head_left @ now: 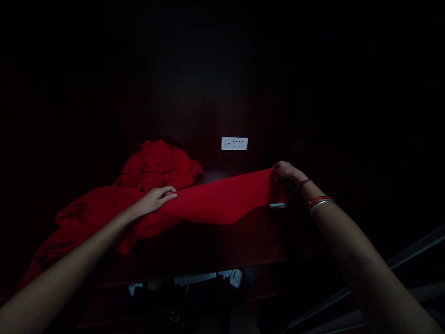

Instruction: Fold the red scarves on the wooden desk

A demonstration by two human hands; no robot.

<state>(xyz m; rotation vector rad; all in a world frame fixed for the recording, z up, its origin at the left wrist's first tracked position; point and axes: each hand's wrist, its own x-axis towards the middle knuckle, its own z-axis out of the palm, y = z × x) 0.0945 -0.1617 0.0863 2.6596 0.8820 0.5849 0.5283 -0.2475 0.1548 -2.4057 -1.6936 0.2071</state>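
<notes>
A: Left hand point(157, 200)?
B: Grasping the red cloth point(222, 199) by its upper edge, thumb and fingers closed.
A: Right hand point(284, 170)?
B: Pinching the cloth's right end, raised a bit higher than the left.
A: Cloth location?
B: Stretched between both hands, over the dark surface point(225, 250); lower edge sags.
A: Left side?
B: Red heap point(156, 162), rumpled, behind the left hand. Can't tell if it's one piece with the cloth.
A: Others?
B: White socket point(235, 144) on the back wall; bangle point(322, 204) on the right forearm.
</notes>
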